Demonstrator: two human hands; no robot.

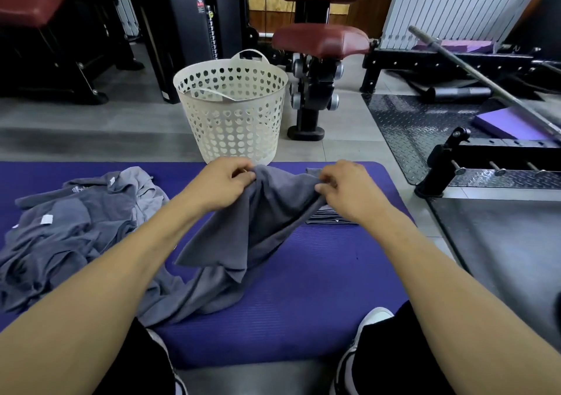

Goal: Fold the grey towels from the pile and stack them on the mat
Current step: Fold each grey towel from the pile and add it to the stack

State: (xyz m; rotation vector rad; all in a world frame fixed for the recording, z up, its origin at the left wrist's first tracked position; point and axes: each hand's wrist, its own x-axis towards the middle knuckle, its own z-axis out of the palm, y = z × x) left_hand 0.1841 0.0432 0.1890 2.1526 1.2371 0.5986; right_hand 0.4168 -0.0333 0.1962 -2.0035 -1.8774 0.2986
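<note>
A grey towel (243, 236) hangs above the purple mat (303, 297), its lower end crumpled on the mat. My left hand (221, 182) pinches the towel's top edge at the left. The same edge is pinched farther right by my right hand (349, 188). A loose pile of grey towels (69, 227) lies on the mat's left side. A stack of folded grey towels (328, 217) sits on the mat behind my right hand, mostly hidden by it.
A white perforated basket (233, 112) stands just beyond the mat's far edge. Gym machines with red seats (318, 37) stand behind it. A black weight rack (485, 157) and metal floor plate lie to the right. My shoes (373, 318) rest at the mat's near edge.
</note>
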